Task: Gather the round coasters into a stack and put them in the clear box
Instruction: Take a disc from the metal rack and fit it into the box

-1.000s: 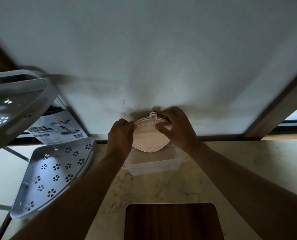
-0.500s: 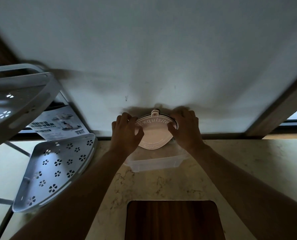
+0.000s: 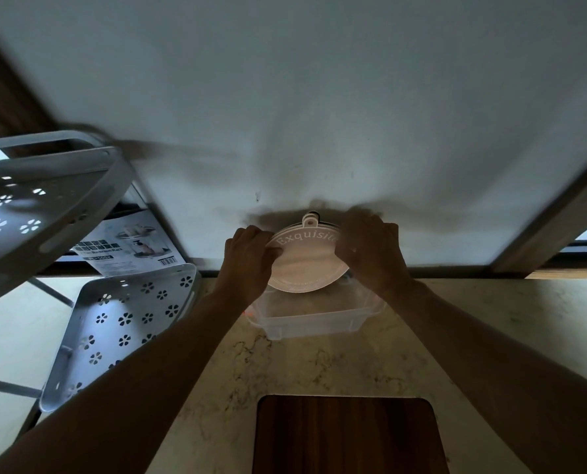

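Nearest, a dark wooden board [image 3: 345, 436] lies at the near edge of the marble counter [image 3: 490, 336]. Beyond it sits the clear box [image 3: 314, 321], open-topped, w/ both forearms reaching over it. Left hand [image 3: 249, 265] and right hand [image 3: 374, 253] hold the stack of round coasters [image 3: 305, 265] between them, fingers curled onto its left & right edges; stack is tilted, above the box's far side, top face reads "Exquisite", small tab at the far rim. At left: perforated grey shelf rack [image 3: 124, 323], printed leaflet [image 3: 131, 248] behind it. Farthest, white wall [image 3: 319, 97].
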A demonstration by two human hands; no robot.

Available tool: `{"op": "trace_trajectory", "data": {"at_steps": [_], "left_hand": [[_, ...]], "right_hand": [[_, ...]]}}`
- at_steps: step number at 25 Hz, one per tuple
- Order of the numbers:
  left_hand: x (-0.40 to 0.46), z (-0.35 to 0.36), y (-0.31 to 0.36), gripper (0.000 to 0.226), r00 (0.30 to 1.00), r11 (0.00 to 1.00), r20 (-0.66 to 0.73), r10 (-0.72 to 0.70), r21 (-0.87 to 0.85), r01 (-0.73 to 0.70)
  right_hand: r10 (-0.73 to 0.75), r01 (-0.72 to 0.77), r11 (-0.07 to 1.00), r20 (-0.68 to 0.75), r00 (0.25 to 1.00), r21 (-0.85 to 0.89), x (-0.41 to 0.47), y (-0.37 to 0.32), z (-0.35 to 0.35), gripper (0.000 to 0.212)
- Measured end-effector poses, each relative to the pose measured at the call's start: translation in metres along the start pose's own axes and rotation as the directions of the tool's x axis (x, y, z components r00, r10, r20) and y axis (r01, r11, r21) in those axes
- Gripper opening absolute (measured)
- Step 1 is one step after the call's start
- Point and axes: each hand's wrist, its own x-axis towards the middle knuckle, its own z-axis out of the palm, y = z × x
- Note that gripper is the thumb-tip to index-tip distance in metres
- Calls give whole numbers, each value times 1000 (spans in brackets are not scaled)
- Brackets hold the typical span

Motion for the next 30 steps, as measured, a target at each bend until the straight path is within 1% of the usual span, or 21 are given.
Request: {"op": "trace_trajectory", "data": {"at_steps": [3, 5, 7, 15, 20, 27, 30], "left_hand": [[-1, -3, 0, 17, 1000, 1000, -22, 17, -1, -17], [-2, 1, 0, 18, 1000, 999, -4, 25, 27, -25], [-3, 5, 0, 20, 1000, 999, 2, 20, 39, -20], [-4, 10, -1, 18, 999, 999, -39, -17, 28, 18], [-3, 12, -1, 24, 1000, 998, -18, -11, 61, 12], [-3, 12, -2, 21, 999, 999, -22, -29, 21, 29], [-2, 13, -3, 21, 999, 999, -27, -36, 14, 37]], "right_hand": [[-41, 41, 999, 46, 998, -9, 3, 1, -3, 24], [-50, 53, 998, 95, 994, -31, 1, 4, -1, 26], [-44, 49, 998, 115, 992, -39, -2, 6, 2, 26], [-43, 46, 999, 78, 996, -27, -5, 5, 7, 25], [-36, 41, 998, 105, 994, -48, -3, 7, 9, 26], [-23, 28, 998, 96, 995, -51, -2, 9, 11, 25], [-39, 48, 995, 104, 994, -88, -2, 9, 12, 25]]}}
